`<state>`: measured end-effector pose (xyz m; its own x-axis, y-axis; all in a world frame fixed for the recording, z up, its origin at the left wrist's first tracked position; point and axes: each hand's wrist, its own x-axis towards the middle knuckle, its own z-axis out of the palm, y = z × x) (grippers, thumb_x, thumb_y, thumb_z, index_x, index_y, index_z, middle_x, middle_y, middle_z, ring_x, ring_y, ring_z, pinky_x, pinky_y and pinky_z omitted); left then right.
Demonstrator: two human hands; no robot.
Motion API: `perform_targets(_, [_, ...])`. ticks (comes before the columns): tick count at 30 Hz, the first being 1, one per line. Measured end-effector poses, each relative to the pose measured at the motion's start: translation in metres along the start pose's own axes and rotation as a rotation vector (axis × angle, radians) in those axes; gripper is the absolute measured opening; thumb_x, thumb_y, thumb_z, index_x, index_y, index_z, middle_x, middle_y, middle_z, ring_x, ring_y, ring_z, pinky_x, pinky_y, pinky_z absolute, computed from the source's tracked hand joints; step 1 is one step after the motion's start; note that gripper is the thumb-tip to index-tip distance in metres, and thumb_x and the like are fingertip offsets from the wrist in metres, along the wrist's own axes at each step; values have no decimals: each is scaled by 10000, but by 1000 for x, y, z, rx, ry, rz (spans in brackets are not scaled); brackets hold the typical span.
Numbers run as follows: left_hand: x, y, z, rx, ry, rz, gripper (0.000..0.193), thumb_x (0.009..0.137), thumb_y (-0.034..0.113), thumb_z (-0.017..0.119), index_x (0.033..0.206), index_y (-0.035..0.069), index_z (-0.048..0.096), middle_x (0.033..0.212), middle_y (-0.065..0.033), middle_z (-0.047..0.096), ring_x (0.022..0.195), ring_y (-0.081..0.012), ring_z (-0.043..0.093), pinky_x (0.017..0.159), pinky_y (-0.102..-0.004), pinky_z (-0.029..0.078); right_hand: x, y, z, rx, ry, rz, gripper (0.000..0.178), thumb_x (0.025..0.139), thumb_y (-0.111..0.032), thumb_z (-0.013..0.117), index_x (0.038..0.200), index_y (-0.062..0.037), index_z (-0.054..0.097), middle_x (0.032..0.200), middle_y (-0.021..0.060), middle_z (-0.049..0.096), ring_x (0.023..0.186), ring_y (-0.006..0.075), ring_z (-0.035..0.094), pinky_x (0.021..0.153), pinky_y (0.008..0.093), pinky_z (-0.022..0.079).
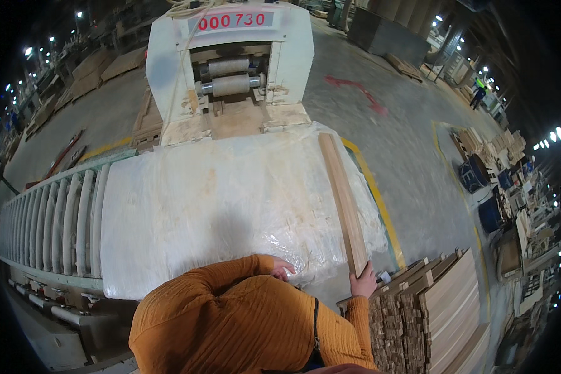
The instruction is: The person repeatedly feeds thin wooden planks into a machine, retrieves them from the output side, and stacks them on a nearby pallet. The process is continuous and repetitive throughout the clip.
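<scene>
Plastic-covered table point(168, 206) under wooden board point(343, 202), grey floor point(411, 174) around

We list: grey floor point(421, 162), yellow line point(380, 204) and red marking point(369, 100) upon it; bright lamps point(560, 133), far right; brown stacks point(90, 73), upper left; low wooden pallet point(404, 67), upper right.

In the right hand point(364, 283), the near end of a board point(344, 202), stretching ahead on the table point(168, 212). Left of that hand, at the table's near edge, the left hand point(282, 268). Well ahead of both, beyond the table, a machine point(290, 62). Well left of the left hand, beside the table, a row of rollers point(57, 224). Just right of the right hand, a pile of boards point(400, 321).
</scene>
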<state>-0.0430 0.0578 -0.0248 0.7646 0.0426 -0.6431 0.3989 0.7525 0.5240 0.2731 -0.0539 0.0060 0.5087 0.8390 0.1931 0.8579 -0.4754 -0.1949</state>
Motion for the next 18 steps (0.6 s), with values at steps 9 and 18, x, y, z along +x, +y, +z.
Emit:
perform_targets(9, [-3,2,2,-16,-18,-11,480,938,349,475,1317,67,389,975,-163,614,717,-207,601,626,-313,486,-1,0,-1,0,-17,8,831,650,-361,706,1376,-150,361,1050,147,550,971,364,529,794,501,422])
perform_targets(18, [-4,3,5,-27,16,-11,460,931,333,497,1287,49,438,955,-164,613,705,-185,596,612,-293,481,-1,-1,-2,-2,-74,62,832,667,-365,712,1387,-172,345,1081,126,544,1031,325,513,848,475,398])
